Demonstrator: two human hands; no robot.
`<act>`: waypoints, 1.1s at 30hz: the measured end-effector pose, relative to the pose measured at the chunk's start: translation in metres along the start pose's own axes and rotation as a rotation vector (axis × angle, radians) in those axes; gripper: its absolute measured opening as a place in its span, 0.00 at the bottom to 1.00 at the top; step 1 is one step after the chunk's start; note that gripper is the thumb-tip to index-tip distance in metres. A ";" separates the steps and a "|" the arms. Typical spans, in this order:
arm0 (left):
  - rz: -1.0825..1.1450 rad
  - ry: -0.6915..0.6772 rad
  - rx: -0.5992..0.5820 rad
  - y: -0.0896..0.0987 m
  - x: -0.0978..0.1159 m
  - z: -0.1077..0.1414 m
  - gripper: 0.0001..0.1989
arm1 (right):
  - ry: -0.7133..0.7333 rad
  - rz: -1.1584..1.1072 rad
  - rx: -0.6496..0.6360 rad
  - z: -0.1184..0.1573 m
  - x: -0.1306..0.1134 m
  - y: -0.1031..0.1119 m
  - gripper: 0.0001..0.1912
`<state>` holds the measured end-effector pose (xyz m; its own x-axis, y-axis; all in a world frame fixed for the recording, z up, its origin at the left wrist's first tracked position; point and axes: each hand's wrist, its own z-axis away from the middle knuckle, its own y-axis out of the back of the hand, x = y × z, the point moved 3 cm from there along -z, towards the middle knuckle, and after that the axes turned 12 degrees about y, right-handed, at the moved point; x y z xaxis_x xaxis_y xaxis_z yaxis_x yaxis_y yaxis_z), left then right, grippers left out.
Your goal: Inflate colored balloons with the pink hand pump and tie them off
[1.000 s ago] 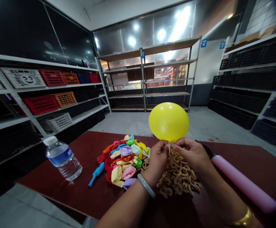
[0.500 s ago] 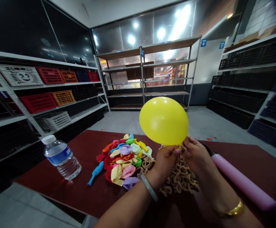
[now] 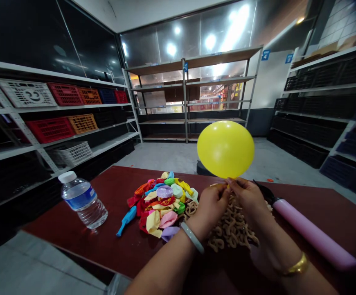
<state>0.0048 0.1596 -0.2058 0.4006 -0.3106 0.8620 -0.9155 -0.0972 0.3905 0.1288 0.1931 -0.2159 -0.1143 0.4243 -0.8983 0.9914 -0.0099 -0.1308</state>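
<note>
Left hand (image 3: pixel 212 205) and right hand (image 3: pixel 249 196) both pinch the yellow balloon's (image 3: pixel 226 149) neck, fingers nearly closed.

One camera, worn on the head, looks from above and behind the left hand (image 3: pixel 210 207) and right hand (image 3: pixel 251 198), facing forward and tilted down. The hands are near, right of and below the view's centre; the forearms (image 3: pixel 168 254) come in from the bottom edge. The wide view takes in the table (image 3: pixel 104 254) around the hands and reaches the rack (image 3: pixel 185 102) well beyond them.
</note>
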 end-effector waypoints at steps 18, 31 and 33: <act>0.572 0.174 0.481 0.075 -0.037 -0.031 0.16 | 0.084 0.735 -0.472 -0.074 0.020 -0.035 0.09; 0.776 0.162 0.508 0.086 -0.044 -0.033 0.16 | -0.020 0.952 -0.709 -0.010 0.041 -0.100 0.18; 0.797 0.176 0.502 0.084 -0.040 -0.032 0.16 | -0.017 0.889 -0.667 -0.017 0.037 -0.093 0.17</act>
<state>-0.0871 0.1946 -0.1973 -0.3848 -0.3185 0.8663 -0.8140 -0.3254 -0.4812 0.0333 0.2252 -0.2292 0.6583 0.4957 -0.5665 0.5560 0.1870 0.8098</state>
